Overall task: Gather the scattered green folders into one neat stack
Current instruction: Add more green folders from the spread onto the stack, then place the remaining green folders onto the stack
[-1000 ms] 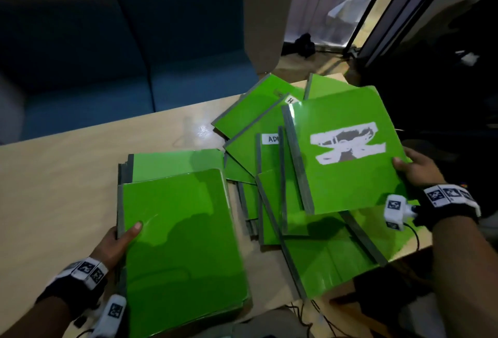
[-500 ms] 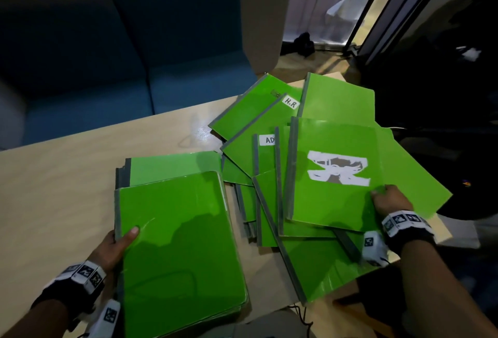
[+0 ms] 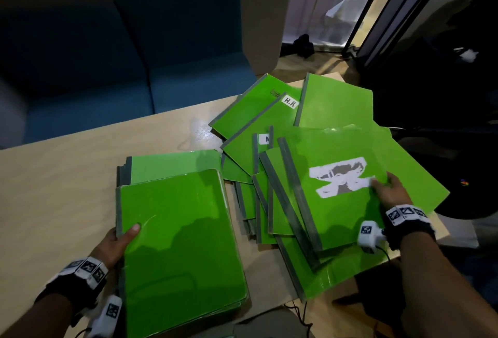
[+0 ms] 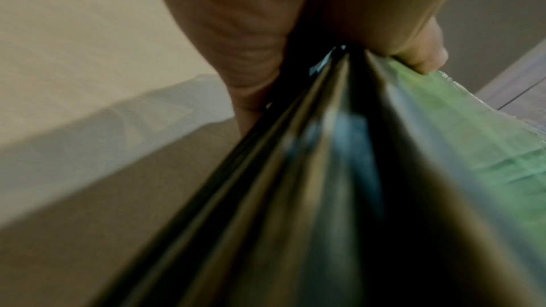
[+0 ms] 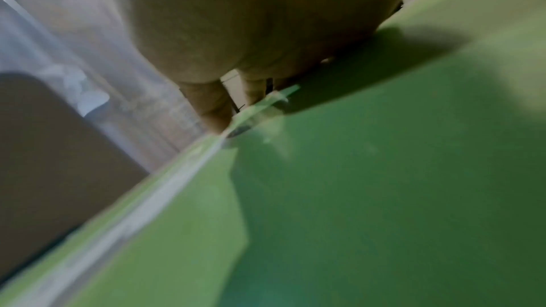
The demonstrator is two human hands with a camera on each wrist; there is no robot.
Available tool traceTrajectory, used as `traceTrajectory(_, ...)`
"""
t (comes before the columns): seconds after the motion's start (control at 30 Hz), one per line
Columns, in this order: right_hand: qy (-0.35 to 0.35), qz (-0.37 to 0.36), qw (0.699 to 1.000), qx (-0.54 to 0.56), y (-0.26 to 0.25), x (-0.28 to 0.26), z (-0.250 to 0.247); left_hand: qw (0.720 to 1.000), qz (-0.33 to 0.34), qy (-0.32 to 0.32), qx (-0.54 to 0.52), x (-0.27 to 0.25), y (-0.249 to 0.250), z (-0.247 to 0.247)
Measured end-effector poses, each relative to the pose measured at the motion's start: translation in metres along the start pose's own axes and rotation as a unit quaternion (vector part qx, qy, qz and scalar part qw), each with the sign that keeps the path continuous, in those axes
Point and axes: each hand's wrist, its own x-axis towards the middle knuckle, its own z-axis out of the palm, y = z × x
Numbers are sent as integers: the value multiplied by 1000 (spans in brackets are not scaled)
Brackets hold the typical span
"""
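A neat stack of green folders [image 3: 183,251] lies at the near left of the table. My left hand [image 3: 118,240] grips its grey spine edge, thumb on the top cover. The left wrist view shows the stacked spines [image 4: 325,172] pinched between thumb [image 4: 422,55] and fingers [image 4: 236,43]. Several more green folders [image 3: 258,133] lie fanned out on the right. On top of them is a green folder with a torn white label [image 3: 336,203]. My right hand [image 3: 388,189] holds its right edge, thumb on top. In the right wrist view, fingers [image 5: 212,106] meet that folder's edge [image 5: 384,172].
A paler green folder pile [image 3: 175,165] sits behind the near stack. The wooden table [image 3: 54,189] ends close to the right of the fanned folders. A blue sofa [image 3: 121,68] stands beyond it. Dark objects [image 3: 444,81] fill the right side by a glass door.
My right hand has brought the white-labelled folder down and leftward, from raised at the table's right edge to low over the fanned pile. The left hand and its stack stay put.
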Motion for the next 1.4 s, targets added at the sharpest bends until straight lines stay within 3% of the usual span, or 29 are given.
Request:
traceTrajectory(0.1,-5,-34,989,-144,-1,-13,20,1000,4,-6,3,-4,4,0)
traceTrajectory(0.2,0,-50,984,-171,-11,-18,33,1000,3,-3,14,-1,-1,-2)
traceTrajectory(0.37,-20,-22,1000,0,-22,-15,32,999,-15,-9,28,11,-14,-6)
traceTrajectory(0.53,-73,-55,967,238,-34,-31,16,1000,-10,-12,-1,6,-9,-3)
traceTrajectory(0.7,-107,-104,939,310,-65,-50,14,1000,-1,-18,-24,30,-33,-2)
traceTrajectory(0.8,-133,-133,916,355,-92,-85,51,999,20,-27,-21,37,-40,-4)
traceTrajectory(0.87,-194,-130,905,355,-104,-114,86,999,20,-29,-21,32,-34,-4)
traceTrajectory(1.0,-289,-61,896,332,-90,-168,171,1000,17,-11,-18,-8,4,-2)
traceTrajectory(1.07,-301,-44,904,302,-86,-192,194,1000,12,-1,-2,-14,11,1)
traceTrajectory(1.17,-307,-129,942,37,-95,-198,204,1000,2,14,7,-20,15,6)
traceTrajectory(1.23,-314,-208,920,-105,-116,-196,202,1000,-4,15,-16,-21,16,5)
traceTrajectory(1.4,-234,-284,911,-186,-184,-174,211,998,22,-39,-37,-18,5,0)
